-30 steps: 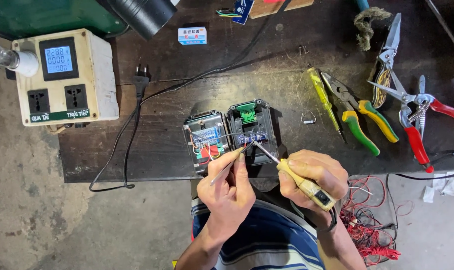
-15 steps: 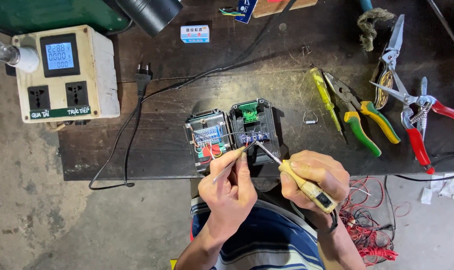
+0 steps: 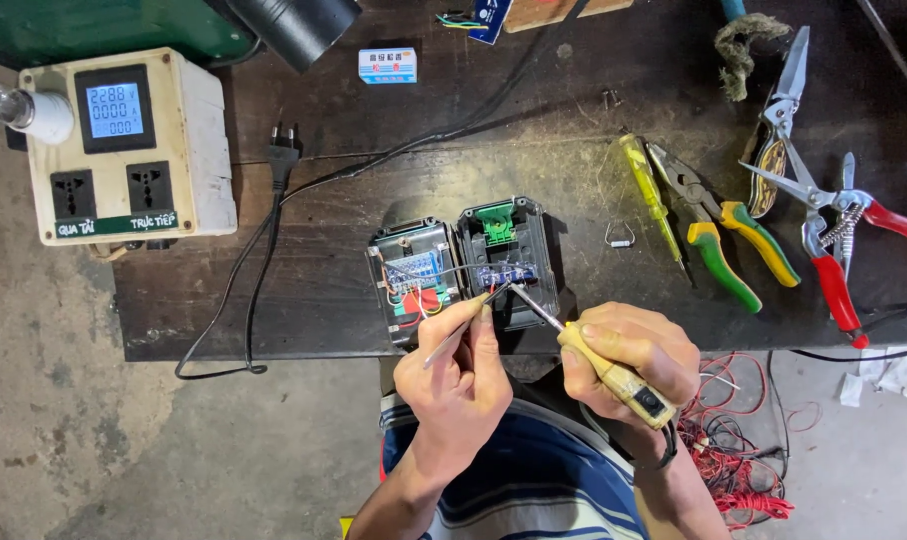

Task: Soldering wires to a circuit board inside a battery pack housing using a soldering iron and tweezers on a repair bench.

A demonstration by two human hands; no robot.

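Note:
An opened black device lies in two halves (image 3: pixel 464 265) near the front edge of a dark workbench (image 3: pixel 574 180), with a blue circuit board and thin wires inside. My left hand (image 3: pixel 459 380) pinches a thin metal strand, maybe solder wire or tweezers (image 3: pixel 459 330), whose tip reaches the small board in the right half. My right hand (image 3: pixel 629 360) grips a yellow-handled soldering iron (image 3: pixel 614 375); its metal tip (image 3: pixel 524 305) touches the same spot on that board.
A cream socket box with a lit blue display (image 3: pixel 124 150) stands at the left, a black plug and cable (image 3: pixel 274 200) beside it. Yellow screwdriver (image 3: pixel 649 195), green-yellow pliers (image 3: pixel 719 235), red shears (image 3: pixel 834 240) lie right. Red wires (image 3: pixel 744 450) lie on the floor.
Both hands hold almost the same pose; only the view has shifted slightly.

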